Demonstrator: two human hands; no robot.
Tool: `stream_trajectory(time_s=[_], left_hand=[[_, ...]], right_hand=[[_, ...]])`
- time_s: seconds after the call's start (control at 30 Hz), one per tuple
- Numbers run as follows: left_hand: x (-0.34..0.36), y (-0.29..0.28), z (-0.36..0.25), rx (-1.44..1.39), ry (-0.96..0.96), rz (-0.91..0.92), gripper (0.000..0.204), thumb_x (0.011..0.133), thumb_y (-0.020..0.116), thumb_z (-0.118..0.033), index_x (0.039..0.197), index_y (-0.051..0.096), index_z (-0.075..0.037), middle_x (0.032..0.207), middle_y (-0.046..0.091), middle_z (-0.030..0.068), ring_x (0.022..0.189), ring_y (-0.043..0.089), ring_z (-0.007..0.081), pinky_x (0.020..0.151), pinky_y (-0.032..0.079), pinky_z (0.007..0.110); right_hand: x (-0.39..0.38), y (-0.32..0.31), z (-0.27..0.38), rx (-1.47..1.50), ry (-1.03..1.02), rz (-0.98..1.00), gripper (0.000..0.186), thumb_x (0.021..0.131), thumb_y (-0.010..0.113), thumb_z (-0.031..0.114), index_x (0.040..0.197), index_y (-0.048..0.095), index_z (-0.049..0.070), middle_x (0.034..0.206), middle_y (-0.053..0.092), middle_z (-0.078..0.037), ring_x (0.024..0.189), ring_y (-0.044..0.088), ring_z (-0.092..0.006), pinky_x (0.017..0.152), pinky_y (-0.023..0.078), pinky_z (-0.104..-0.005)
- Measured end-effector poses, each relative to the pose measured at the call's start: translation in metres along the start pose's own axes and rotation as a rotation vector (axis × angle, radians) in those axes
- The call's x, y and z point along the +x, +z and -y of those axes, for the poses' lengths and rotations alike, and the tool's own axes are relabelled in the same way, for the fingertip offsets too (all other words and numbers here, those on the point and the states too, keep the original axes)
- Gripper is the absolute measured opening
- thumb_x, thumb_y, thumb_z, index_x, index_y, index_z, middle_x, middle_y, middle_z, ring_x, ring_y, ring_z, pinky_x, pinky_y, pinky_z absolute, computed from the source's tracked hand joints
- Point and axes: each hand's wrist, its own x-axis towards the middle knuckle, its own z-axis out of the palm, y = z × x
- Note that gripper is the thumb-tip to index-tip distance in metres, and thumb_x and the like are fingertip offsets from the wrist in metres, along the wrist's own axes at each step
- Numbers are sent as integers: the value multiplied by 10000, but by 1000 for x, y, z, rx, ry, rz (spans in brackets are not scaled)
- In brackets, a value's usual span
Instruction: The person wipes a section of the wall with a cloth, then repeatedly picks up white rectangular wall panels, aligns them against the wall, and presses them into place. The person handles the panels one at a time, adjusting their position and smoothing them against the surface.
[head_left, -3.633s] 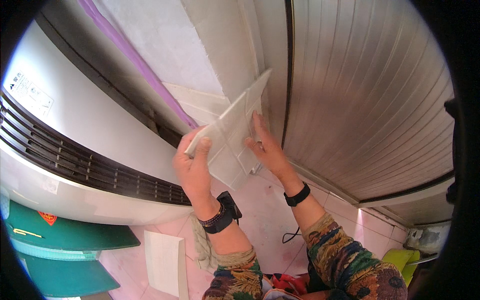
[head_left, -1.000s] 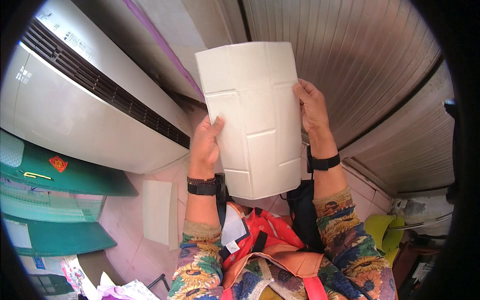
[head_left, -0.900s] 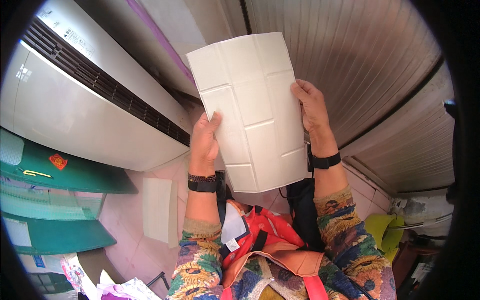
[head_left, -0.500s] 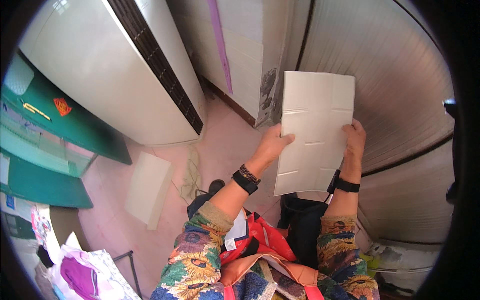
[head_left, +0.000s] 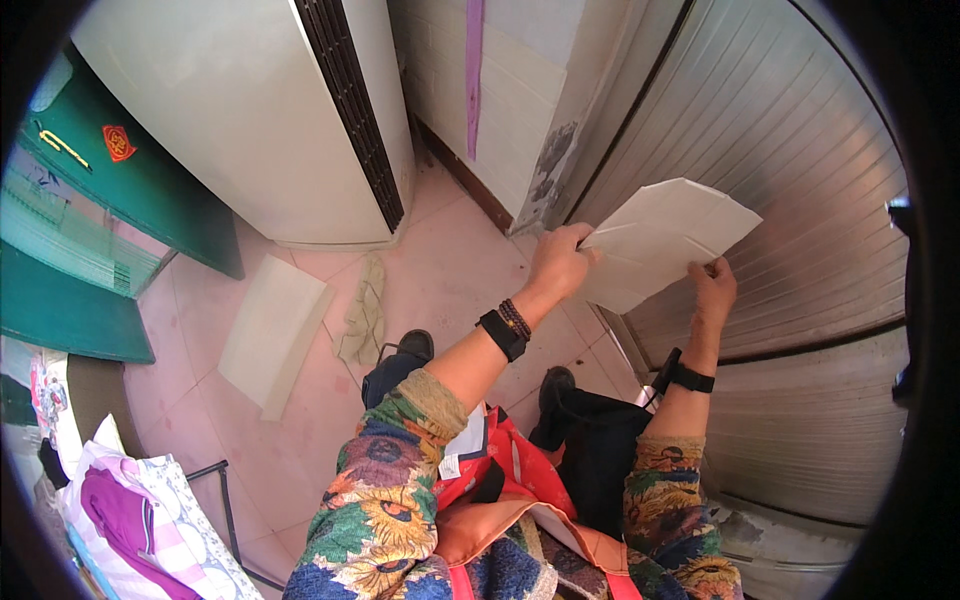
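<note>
A creased, off-white cardboard sheet (head_left: 665, 240) is held up in front of me, tilted so that its far right corner points toward the ribbed panel. My left hand (head_left: 562, 262) grips its left edge, fingers curled round it. On the near right edge, my right hand (head_left: 713, 288) pinches the sheet between thumb and fingers. Fold lines run across its face. Another off-white flat piece (head_left: 272, 335) lies on the floor to the left, and a crumpled greenish cloth (head_left: 363, 315) is beside it.
A tall white cabinet-like unit (head_left: 250, 120) with a dark slatted strip stands at the far left. Ribbed translucent panels (head_left: 770, 170) curve along the right. Green furniture (head_left: 150, 180) and a pile of clothes (head_left: 140, 520) are at the left. My shoes (head_left: 556, 385) rest on pink tiles.
The cardboard sheet has turned from nearly upright to a slanted, more edge-on pose, its far end swinging right. Both hands keep hold of it. My view has shifted slightly.
</note>
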Motion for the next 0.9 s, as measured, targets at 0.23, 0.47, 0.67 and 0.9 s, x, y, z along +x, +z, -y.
stream_trajectory(time_s=[0.23,0.47,0.67,0.9], left_hand=[[8,0,16,36,48,-59,286,844,689,-171,1094,706,-32,960,708,220,920,680,389,805,518,434],[26,-8,37,-185,-155,67,271,881,699,-212,1070,718,-19,949,725,149,800,691,225,690,544,356],[28,-28,47,-399,-217,215,290,976,643,-224,1185,662,-25,1113,666,31,959,608,108,777,554,268],[26,-27,64,-392,-184,170,255,978,652,-227,1151,655,-40,1067,656,3,913,597,88,808,546,270]], right_hand=[[-19,6,11,267,184,171,153,874,711,139,958,660,23,825,660,-39,728,666,-118,581,490,-241],[-31,-3,11,198,182,247,254,933,710,284,1006,668,45,887,675,-25,762,676,-108,600,508,-233],[-25,-5,6,220,103,291,310,942,703,318,966,673,11,751,644,-35,657,653,-111,539,494,-241],[-27,-2,-6,239,129,352,298,962,675,305,987,672,8,799,653,-31,648,638,-102,517,489,-241]])
